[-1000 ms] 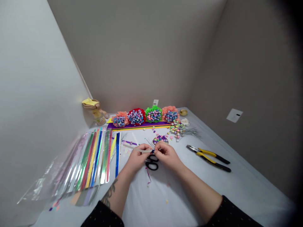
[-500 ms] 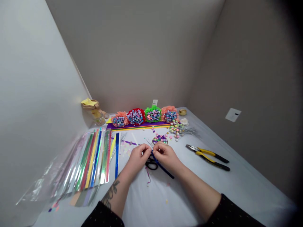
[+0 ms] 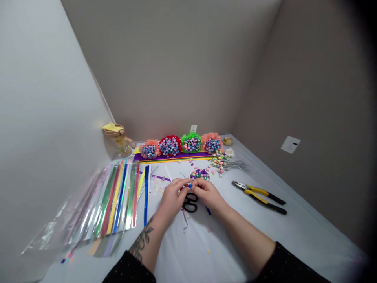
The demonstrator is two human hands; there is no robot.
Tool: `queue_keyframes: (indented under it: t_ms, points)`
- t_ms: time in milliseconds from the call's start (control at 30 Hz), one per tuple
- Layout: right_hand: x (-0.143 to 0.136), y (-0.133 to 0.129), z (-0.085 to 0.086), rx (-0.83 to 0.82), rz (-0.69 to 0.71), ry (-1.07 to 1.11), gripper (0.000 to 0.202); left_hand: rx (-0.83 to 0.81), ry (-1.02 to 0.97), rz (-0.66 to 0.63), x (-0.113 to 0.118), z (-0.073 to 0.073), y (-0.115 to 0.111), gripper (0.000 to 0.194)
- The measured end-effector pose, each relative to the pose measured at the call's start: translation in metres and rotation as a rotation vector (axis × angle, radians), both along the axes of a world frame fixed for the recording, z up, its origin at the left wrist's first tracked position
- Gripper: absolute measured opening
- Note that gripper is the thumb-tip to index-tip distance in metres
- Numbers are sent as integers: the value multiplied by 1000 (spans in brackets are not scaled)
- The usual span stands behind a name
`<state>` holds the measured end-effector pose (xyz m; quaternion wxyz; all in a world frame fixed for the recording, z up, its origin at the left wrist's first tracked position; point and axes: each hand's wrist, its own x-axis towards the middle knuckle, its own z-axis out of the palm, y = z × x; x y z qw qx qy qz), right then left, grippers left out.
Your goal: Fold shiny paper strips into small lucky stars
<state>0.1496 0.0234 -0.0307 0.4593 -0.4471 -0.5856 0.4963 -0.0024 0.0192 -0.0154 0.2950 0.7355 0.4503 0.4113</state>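
A blue paper strip is pinched between both hands at the middle of the table, and its tail shows below my right wrist. Where the fingertips meet, a small blue bit of it is visible. My left hand is closed on the strip from the left, and my right hand grips it from the right. Black-handled scissors lie under the hands, blades hidden. Just beyond the fingers sits a small dish of folded paper stars.
Packs of coloured strips lie at left, beside a loose blue strip. Yellow-black pliers rest at right. Star-filled tissue flowers line the back, near loose stars and thin wires. A glass jar stands back left.
The fingers have drawn closer around the strip. Its long tail has mostly gone behind my right hand, leaving a short end and a blue bit at the fingertips.
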Motion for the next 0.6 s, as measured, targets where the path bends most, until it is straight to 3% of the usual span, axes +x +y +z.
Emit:
queue_keyframes:
  t_ms: [100,367,500,600]
  points:
    - [0,1,-1,-36,36,53,20,81,19,-24,0,-1,0,24]
    - [-1,-1,6,-140,48,101,27,242,110,66,-1,-2,-4,21]
    - [-1,-2,5,-133,22,82,25,219,85,75,1,0,-5,20]
    - [0,-1,3,-29,-34,-25,18,91,9,108,1,1,-2,17]
